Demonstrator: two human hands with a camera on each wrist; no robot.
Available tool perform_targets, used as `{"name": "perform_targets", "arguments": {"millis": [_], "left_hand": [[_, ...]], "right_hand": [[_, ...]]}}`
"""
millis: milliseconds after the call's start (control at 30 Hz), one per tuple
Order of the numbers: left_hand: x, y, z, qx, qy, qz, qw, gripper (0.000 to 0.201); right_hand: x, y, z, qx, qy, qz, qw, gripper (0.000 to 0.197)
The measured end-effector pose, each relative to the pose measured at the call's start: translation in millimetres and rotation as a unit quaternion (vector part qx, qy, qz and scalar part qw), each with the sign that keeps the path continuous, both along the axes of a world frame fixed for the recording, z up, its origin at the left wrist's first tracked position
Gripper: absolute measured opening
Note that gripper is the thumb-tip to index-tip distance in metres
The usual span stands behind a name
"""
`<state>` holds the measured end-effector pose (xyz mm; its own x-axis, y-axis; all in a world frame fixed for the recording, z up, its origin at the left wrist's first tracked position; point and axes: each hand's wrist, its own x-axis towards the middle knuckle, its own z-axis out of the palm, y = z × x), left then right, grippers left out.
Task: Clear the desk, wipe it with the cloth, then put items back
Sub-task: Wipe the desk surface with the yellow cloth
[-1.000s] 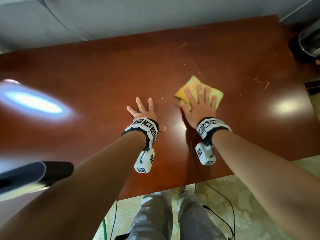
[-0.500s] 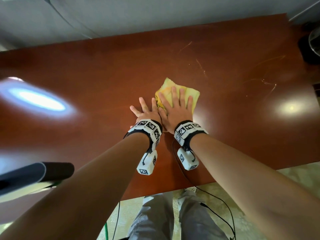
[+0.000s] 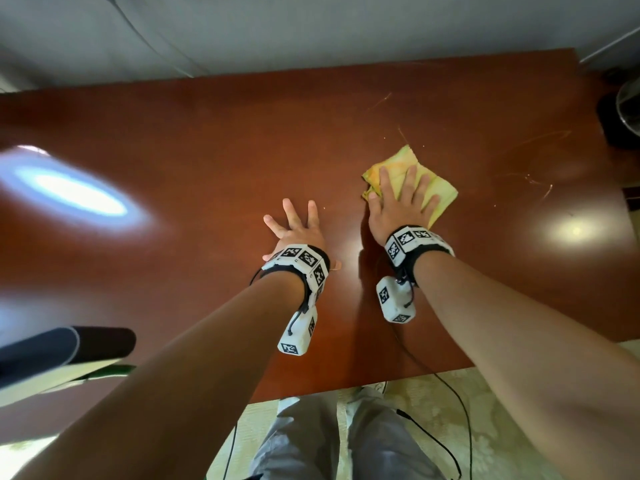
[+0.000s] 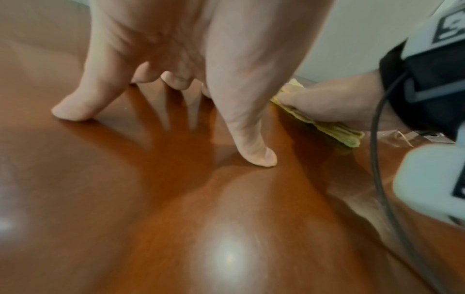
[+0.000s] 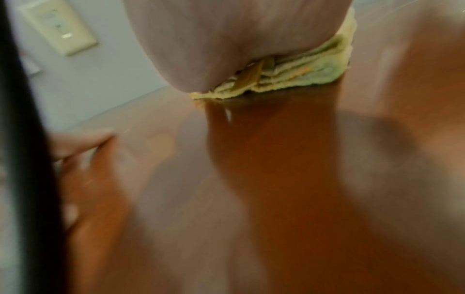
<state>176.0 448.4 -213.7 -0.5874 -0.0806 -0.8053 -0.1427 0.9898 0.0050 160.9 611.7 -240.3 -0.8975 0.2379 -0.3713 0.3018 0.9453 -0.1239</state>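
Observation:
A folded yellow cloth lies on the reddish-brown desk, right of centre. My right hand lies flat on it, fingers straight and spread, pressing it onto the wood. The right wrist view shows the palm over the cloth's layered edge. My left hand rests to its left with fingers spread, fingertips on bare wood, holding nothing. In the left wrist view the cloth shows under the right hand.
A dark object with a pale underside sticks in at the near left edge. A dark round item stands off the desk's far right corner. Thin scratches mark the right part of the top. Cables hang over the near edge.
My right hand has slid the cloth to the right, away from my left hand, after having swept it left against it. The left hand has stayed planted.

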Motion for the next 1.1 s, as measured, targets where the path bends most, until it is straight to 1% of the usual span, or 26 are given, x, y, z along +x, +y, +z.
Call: {"name": "perform_targets", "arguments": {"millis": [67, 133, 200, 233, 367, 500, 600, 667, 700, 800, 867, 933, 1000, 1100], "left_hand": [[0, 0, 0, 0.002, -0.004, -0.001, 1.0, 0.133], [-1, -1, -4, 0.004, 0.007, 0.005, 1.0, 0.122], [-1, -2, -6, 0.003, 0.025, 0.014, 1.0, 0.113], [0, -3, -5, 0.005, 0.03, 0.015, 0.999, 0.114], [5, -4, 4, 0.019, 0.03, 0.014, 0.999, 0.134], [6, -4, 11, 0.009, 0.048, 0.008, 0.999, 0.14], [7, -7, 12, 0.004, 0.061, 0.011, 0.998, 0.133], [8, -10, 12, -0.007, 0.071, 0.009, 0.997, 0.123], [9, -10, 14, -0.007, 0.069, 0.005, 0.998, 0.121], [19, -11, 22, -0.006, 0.042, -0.043, 0.998, 0.129], [28, -12, 24, -0.01, 0.037, -0.037, 0.999, 0.134], [34, -7, 24, -0.011, 0.044, -0.023, 0.999, 0.132], [37, 7, 25, -0.007, 0.059, -0.027, 0.998, 0.126], [36, 38, 30, 0.013, 0.087, -0.038, 0.995, 0.111]], "right_hand": [[11, -29, 0, -0.007, 0.003, 0.073, 0.997, 0.056], [22, -54, -2, -0.015, 0.017, 0.137, 0.99, 0.055], [27, -64, -6, -0.015, 0.034, 0.149, 0.988, 0.055], [26, -64, -8, -0.016, 0.037, 0.151, 0.988, 0.055], [15, -51, -7, -0.022, 0.044, 0.188, 0.981, 0.055], [1, -46, -6, -0.032, 0.035, 0.214, 0.976, 0.055], [3, -42, -3, -0.032, 0.024, 0.243, 0.969, 0.054], [12, -37, 1, -0.021, 0.02, 0.286, 0.958, 0.053], [20, -33, 3, -0.017, 0.015, 0.314, 0.949, 0.053], [53, -21, 2, -0.018, 0.004, 0.392, 0.92, 0.052], [70, -12, 0, -0.02, 0.001, 0.423, 0.906, 0.051], [71, -4, 0, -0.027, 0.001, 0.435, 0.9, 0.052], [66, 7, 1, -0.028, 0.002, 0.44, 0.898, 0.052], [61, 40, 2, -0.028, -0.001, 0.412, 0.911, 0.054]]}}
